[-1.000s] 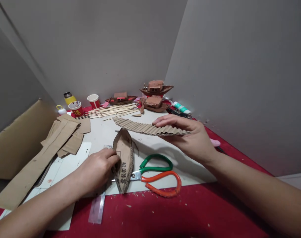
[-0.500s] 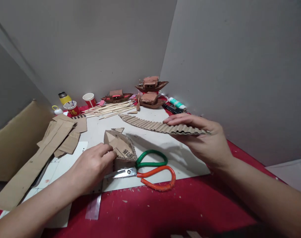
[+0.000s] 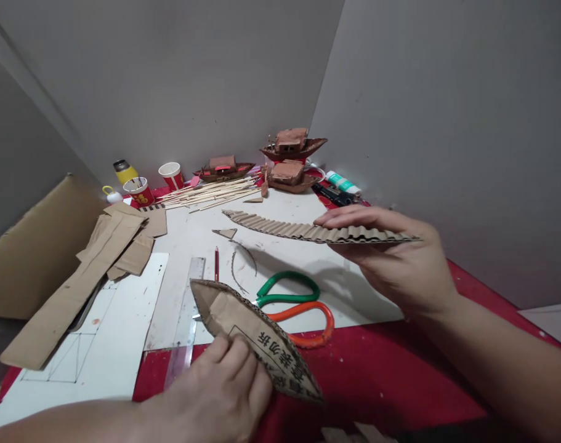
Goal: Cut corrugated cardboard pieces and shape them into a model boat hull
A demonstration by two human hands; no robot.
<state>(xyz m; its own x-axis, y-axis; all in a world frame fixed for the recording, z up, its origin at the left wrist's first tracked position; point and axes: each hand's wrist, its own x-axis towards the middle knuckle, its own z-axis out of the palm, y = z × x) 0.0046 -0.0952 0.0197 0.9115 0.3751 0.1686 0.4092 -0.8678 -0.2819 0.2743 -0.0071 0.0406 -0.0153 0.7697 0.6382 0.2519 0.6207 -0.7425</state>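
Observation:
My left hand (image 3: pixel 229 381) grips the near side of a cardboard boat hull (image 3: pixel 266 332), pointed at both ends, with printed characters inside. The hull is held tilted above the table and partly covers the scissors (image 3: pixel 324 314), which have one green and one orange handle. In my right hand (image 3: pixel 395 258) is a curved strip of corrugated cardboard (image 3: pixel 289 229), pinched between thumb and fingers with its ridges facing up. Its narrow tip points left. Below it lie thin curved cardboard offcuts (image 3: pixel 234 271), a small cardboard scrap (image 3: pixel 225 233) and a pencil (image 3: pixel 216 263).
Finished model boats (image 3: pixel 289 175) stand at the back beside a pile of thin sticks (image 3: pixel 210 194). Paper cups (image 3: pixel 172 176) and a yellow bottle (image 3: pixel 124 171) are at the back left. Cardboard pieces (image 3: pixel 77 295), a drawn sheet (image 3: pixel 81 363) and a clear ruler (image 3: pixel 185 332) lie left.
My left hand has lifted the cardboard hull from beside the scissors and brought it nearer and rightward, uncovering the pencil and offcuts. My right hand still holds the corrugated strip.

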